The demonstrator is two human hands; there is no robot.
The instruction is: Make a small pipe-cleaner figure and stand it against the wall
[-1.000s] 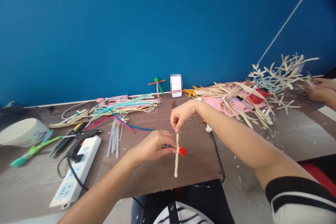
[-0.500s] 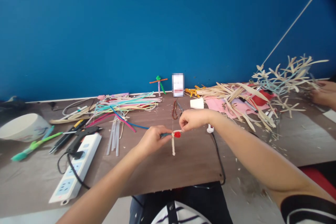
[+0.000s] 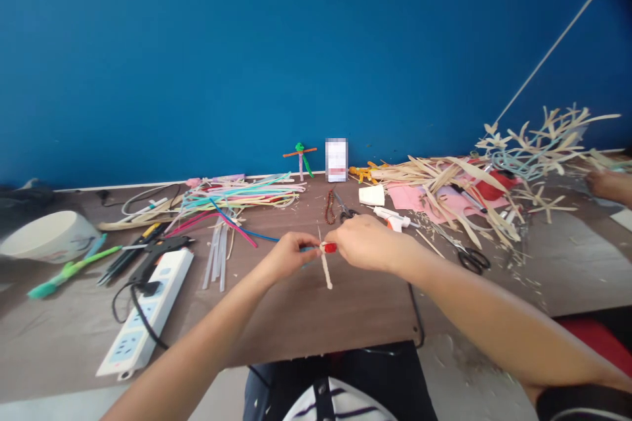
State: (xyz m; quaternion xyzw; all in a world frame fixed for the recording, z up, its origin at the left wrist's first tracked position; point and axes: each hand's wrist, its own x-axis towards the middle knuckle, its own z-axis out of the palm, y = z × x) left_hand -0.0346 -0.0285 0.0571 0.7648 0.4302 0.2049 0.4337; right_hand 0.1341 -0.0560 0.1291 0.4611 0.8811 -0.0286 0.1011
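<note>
My left hand (image 3: 291,255) pinches a small pipe-cleaner figure (image 3: 326,271) between thumb and fingers, above the middle of the table. The figure has a cream stem pointing down toward me and a red coiled part (image 3: 330,247) near its top. A thin strand sticks up above it. My right hand (image 3: 363,242) is closed just to the right of the red part, with fingertips against the figure; what exactly they pinch is hidden. A green, orange and lilac pipe-cleaner figure (image 3: 301,156) leans at the wall behind.
Loose pipe cleaners (image 3: 237,194) and clear glue sticks (image 3: 214,258) lie left. A white power strip (image 3: 148,316), a black glue gun (image 3: 160,253) and a white bowl (image 3: 49,237) are further left. Right are a white glue gun (image 3: 392,217), scissors (image 3: 471,258), pale strips (image 3: 439,177) and another person's hand (image 3: 609,185).
My right hand has come down and left, closer to the red part. The cream stem has tilted slightly. The white glue gun and scissors have come into sight from behind my right arm.
</note>
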